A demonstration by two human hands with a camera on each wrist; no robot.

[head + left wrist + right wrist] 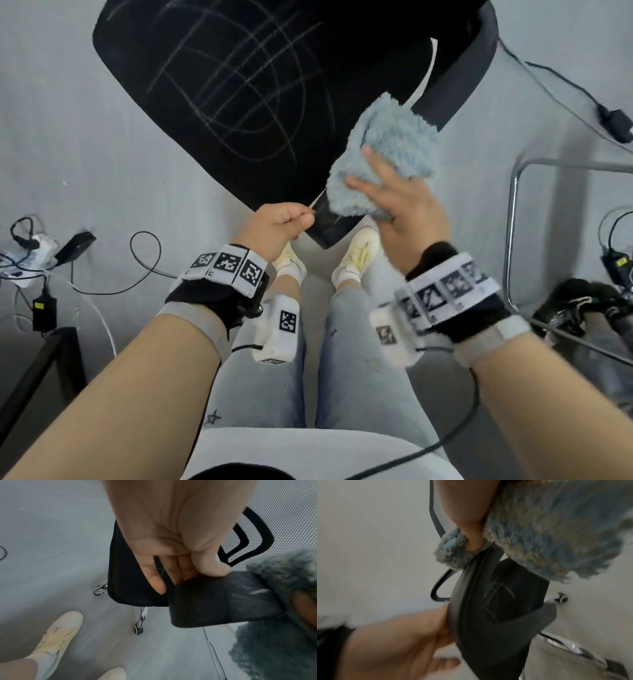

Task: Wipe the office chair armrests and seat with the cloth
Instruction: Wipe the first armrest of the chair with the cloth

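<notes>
Here, soft, light, fluffy pale-blue cloth [383, 161] draped over rigid black plastic armrest [223, 599], best gripped bunched as now under right hand [404, 205] fingers, left hand [281, 222] pinching armrest's end

A fluffy pale-blue cloth [383, 161] is draped over the black armrest [334, 224], whose bare front end shows pale scuffs. Beside it, the black mesh seat [219, 102] is covered in chalky scribbled lines.

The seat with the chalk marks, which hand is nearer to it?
Left. The left hand grips the armrest end right beside the seat edge; the right hand holds the cloth on the armrest, farther out.
</notes>
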